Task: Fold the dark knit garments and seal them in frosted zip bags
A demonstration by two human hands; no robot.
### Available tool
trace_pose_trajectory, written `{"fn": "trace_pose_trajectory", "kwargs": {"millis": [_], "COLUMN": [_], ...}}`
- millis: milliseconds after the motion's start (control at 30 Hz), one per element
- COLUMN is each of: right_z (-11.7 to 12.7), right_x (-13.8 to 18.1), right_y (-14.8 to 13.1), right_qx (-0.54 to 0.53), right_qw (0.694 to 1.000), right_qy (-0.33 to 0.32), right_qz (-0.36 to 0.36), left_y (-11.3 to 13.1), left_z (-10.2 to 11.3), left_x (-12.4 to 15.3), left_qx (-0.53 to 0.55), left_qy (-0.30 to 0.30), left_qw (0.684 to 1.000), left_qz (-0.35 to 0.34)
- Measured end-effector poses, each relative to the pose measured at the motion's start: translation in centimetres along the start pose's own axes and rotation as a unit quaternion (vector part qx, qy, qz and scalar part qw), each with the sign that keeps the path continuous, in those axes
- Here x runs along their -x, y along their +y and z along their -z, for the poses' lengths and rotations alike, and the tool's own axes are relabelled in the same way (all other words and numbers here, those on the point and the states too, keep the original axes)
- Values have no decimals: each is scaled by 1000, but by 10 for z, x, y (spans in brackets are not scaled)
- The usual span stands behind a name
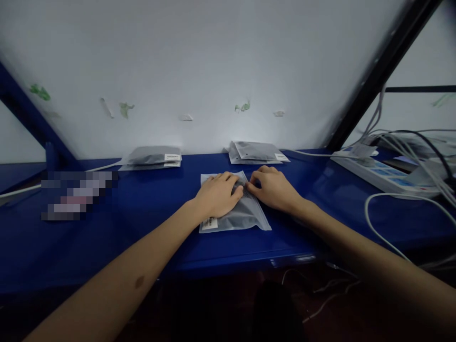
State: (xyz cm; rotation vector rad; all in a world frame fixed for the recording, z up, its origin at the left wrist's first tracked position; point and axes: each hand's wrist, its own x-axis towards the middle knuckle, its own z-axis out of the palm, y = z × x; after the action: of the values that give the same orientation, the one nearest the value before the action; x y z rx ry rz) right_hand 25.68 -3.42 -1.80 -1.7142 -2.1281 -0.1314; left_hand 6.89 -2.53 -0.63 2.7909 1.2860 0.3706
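A frosted plastic zip bag [244, 216] with a dark item inside lies flat on the blue table, a small white label [210, 223] at its near left corner. My left hand [218, 195] rests on top of it, palm down with the fingers stretched out. At the bag's right edge, the thumb and forefinger of my right hand [272, 187] are pinched together on the plastic. The part of the bag under my left palm is hidden.
Two piles of similar bags [153, 156] [256, 152] lie against the white back wall. A power strip [384, 175] with tangled cables [420, 156] sits at the right. At the left lies a blurred-out item [76, 197]. The blue table's [221, 261] front edge runs below my wrists.
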Motion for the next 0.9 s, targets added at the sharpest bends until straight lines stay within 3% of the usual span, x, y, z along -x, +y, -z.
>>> {"fn": "trace_pose_trajectory", "kwargs": {"millis": [333, 500, 600, 700, 800, 900], "right_z": [33, 40, 43, 41, 26, 2], "right_x": [82, 99, 80, 36, -15, -46], "right_y": [-27, -23, -15, -4, 8, 18], "right_qx": [-28, -43, -42, -29, -23, -24], "right_qw": [999, 999, 999, 999, 999, 999], "right_qy": [-19, -14, -8, 19, 9, -14], "right_qz": [5, 16, 19, 17, 26, 44], "left_y": [-6, -6, -9, -14, -20, -24], "left_z": [-4, -3, -3, -1, 1, 2], "left_x": [2, 2, 1, 1, 0, 0], "left_qx": [18, 20, 19, 21, 22, 13], "left_qy": [18, 18, 13, 12, 7, 9], "left_qw": [1000, 1000, 1000, 1000, 1000, 999], "left_qz": [-11, -16, -5, 8, 17, 29]}}
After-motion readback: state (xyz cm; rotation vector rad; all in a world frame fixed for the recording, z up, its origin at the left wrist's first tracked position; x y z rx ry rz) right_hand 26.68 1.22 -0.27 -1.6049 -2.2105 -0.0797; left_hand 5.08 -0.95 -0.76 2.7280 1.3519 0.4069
